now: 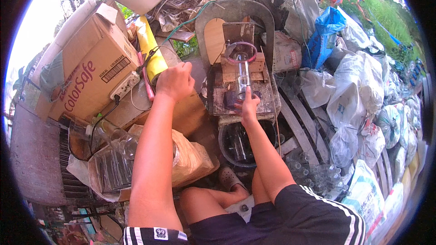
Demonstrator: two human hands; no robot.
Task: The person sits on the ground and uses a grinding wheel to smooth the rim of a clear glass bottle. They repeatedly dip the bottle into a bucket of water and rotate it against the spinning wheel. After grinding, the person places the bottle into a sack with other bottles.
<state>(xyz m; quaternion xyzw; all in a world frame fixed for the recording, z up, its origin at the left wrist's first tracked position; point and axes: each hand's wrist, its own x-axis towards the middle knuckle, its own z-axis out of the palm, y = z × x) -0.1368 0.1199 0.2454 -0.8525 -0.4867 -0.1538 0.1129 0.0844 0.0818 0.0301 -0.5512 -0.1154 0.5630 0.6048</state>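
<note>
My right hand (248, 106) grips the near end of a clear glass bottle (244, 73), which rests along a worn wooden stand (257, 69) in front of me. A dark pinkish ring (250, 46) surrounds the bottle's far end. Off to the left, my left hand (175, 81) is closed in a fist above a cardboard surface, next to a yellow cylinder (150, 47). What its fingers hold, if anything, is hidden. The stand sits on a grey plastic chair (268, 18).
Below the stand, a dark tub (222, 147) holds glass pieces. An open sack (195, 156) of clear bottles lies left, near a cardboard box (97, 59) and a white power strip (125, 86). Several glass bottles (313, 174) and plastic bags (359, 84) crowd the right.
</note>
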